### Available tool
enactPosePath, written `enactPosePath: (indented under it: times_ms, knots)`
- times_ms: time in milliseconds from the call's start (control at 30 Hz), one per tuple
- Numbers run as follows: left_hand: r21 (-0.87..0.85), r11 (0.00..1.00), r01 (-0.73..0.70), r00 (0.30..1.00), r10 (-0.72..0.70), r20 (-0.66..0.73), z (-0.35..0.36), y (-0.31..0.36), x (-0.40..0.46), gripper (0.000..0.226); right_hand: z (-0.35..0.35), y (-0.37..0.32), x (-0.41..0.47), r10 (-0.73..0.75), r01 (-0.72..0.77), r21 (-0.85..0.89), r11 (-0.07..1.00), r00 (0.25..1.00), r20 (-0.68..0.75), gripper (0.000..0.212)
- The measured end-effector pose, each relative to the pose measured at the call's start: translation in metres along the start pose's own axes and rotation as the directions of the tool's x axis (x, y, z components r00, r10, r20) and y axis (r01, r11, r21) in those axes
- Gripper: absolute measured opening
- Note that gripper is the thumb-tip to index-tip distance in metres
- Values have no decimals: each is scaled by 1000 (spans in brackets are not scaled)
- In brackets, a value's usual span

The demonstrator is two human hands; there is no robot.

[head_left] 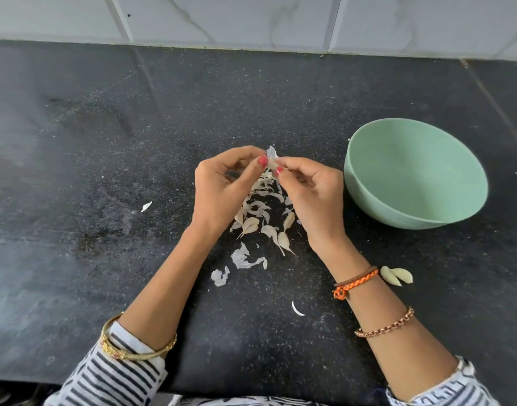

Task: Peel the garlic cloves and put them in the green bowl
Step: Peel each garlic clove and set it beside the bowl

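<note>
My left hand [222,189] and my right hand [310,191] meet above the black counter and pinch one garlic clove [271,163] between thumbs and fingertips. A flap of papery skin [271,152] sticks up from it. Below the hands lies a heap of unpeeled cloves and loose skins [263,218]. The green bowl [445,212] stands to the right of my right hand, and what shows of its inside holds nothing. Two pale cloves [396,276] lie beside my right wrist.
Torn skin pieces [242,259] lie on the counter [105,171] between my forearms, with single scraps at the left [146,206] and lower middle [297,309]. A tiled wall [251,19] closes the back. The counter's front edge runs just under my sleeves.
</note>
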State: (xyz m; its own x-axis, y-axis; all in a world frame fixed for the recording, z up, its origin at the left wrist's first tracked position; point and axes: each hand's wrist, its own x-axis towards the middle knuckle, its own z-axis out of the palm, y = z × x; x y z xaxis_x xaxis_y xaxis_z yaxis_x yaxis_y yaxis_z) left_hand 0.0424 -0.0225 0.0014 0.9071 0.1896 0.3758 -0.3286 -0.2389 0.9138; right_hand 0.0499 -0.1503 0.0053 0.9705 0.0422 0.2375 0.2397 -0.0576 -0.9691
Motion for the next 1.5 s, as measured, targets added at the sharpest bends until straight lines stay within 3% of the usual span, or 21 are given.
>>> enactPosePath:
  times_ms: [200, 533, 733, 833, 900, 1000, 1067, 1267, 1400, 1500]
  knots:
    - [0, 1000, 14, 1000, -14, 22, 0, 2, 0, 9, -2, 6, 2, -29, 21, -138, 990, 998, -53, 15]
    - [32, 999, 39, 999, -38, -26, 2, 1, -1, 15, 1, 9, -2, -109, 95, -179, 979, 992, -71, 12]
    - [39, 994, 98, 993, -95, -64, 4, 1, -1, 12, 3, 8, -5, -331, 281, -384, 880, 941, -71, 10]
    - [-18, 990, 141, 986, -142, -83, 4, 2, 0, 11, 4, 9, -6, -360, 307, -403, 862, 931, -62, 10]
    - [-36, 988, 152, 986, -154, -70, 4, 2, 0, 12, 3, 6, -5, -298, 261, -337, 905, 952, -64, 11]
    - [-7, 981, 194, 979, -194, -63, 2, -3, 2, 10, 3, -8, -4, -108, 116, 103, 988, 991, -79, 13]
    - [30, 975, 220, 975, -219, -40, 1, -6, 4, 8, 2, -15, -4, -95, 116, 237, 964, 991, -99, 17]
    - [-161, 976, 148, 989, -146, 19, 3, 3, 1, 7, 2, 2, -3, -5, 5, 0, 1000, 994, -112, 12]
    - [-98, 992, 79, 997, -77, 23, 4, 0, -1, 6, 1, 7, -2, -114, 94, -182, 979, 988, -102, 11]
    - [-77, 995, 63, 997, -66, -32, 4, -2, -1, 13, 2, 8, -4, -163, 140, -217, 966, 983, -89, 11]
